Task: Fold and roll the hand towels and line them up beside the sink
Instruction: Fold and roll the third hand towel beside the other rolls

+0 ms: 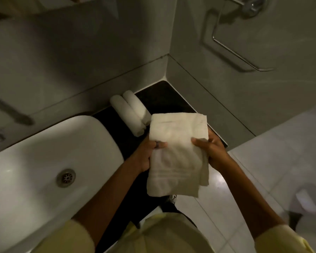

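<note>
Towel (177, 154) folded and limp hangs between my left hand (148, 154) and right hand (211, 148), both pinching its side edges above the dark tabletop (159, 95); 2 rolled towels (130, 113) lie beside the sink (44, 161). Soft cloth, best gripped at its edges.
</note>
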{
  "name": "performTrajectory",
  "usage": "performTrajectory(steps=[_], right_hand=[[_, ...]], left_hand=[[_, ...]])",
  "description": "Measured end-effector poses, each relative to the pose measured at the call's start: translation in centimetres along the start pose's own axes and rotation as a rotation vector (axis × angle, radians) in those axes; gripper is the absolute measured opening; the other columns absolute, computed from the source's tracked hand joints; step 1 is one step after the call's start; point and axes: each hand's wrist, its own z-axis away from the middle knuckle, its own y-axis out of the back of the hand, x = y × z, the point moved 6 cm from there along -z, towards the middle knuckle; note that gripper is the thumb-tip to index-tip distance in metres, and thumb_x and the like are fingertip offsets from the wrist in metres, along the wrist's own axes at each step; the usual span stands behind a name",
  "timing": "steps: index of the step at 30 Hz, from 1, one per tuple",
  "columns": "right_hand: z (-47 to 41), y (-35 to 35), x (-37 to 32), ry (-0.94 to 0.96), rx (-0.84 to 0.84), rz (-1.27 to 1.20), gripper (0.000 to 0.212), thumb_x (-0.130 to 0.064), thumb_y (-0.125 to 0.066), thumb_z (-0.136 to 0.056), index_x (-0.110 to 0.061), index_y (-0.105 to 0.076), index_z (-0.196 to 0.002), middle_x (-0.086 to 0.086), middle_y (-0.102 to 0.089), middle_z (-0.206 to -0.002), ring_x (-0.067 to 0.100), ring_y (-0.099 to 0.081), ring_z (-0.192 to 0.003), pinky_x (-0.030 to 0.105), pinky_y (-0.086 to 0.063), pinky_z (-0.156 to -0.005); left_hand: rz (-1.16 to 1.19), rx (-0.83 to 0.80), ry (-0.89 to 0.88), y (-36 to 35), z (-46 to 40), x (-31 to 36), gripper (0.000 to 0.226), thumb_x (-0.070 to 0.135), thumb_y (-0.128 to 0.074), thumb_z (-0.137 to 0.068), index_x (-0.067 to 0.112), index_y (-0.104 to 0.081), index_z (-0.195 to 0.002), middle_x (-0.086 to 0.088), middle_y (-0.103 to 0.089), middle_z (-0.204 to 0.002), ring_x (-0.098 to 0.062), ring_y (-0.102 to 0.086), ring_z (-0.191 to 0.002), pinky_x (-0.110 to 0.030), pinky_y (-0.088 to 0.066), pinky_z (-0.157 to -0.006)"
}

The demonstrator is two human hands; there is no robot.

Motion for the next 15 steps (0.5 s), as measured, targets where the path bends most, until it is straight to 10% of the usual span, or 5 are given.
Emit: performTrajectory(steps=[6, 10, 15], right_hand=[[-9.9, 6.0, 7.6, -0.188, 0.219, 0.523, 0.064, -0.036, -0.072, -0.088, -0.015, -0.042, -0.141, 0.011, -0.055, -0.134, 0.033, -0.054, -0.125, 0.041, -0.049, -0.097], [-10.5, 5.7, 7.0, 0.179, 0.445, 1.020, 0.051, -0.043, -0.044, -0.099, -0.017, -0.041, -0.143, 0.011, -0.050, -0.142, 0.030, -0.047, -0.132, 0.044, -0.043, -0.109], [-10.5, 0.7, 11.2, 0.585, -0.205, 1.398, 0.059, -0.046, -0.016, -0.104, -0.022, -0.017, -0.158, 0.005, -0.013, -0.167, 0.025, -0.004, -0.154, 0.050, -0.010, -0.124]], left_hand=[[-0.898, 0.433, -0.001, 1.5, -9.9, -4.5, 0.082, 0.022, -0.066, -0.086, 0.022, -0.019, -0.153, -0.008, -0.028, -0.157, -0.031, -0.032, -0.142, -0.048, -0.037, -0.113], [-1.630, 0.380, -0.327, -2.5, -10.6, -7.6, 0.066, 0.043, -0.042, -0.095, 0.018, -0.024, -0.152, -0.013, -0.021, -0.161, -0.033, -0.016, -0.150, -0.050, -0.020, -0.120], [-1.941, 0.175, -0.415, -3.1, -11.1, -11.3, 0.076, 0.054, -0.035, -0.093, 0.017, -0.014, -0.155, -0.013, -0.008, -0.164, -0.036, -0.004, -0.151, -0.058, -0.014, -0.118]])
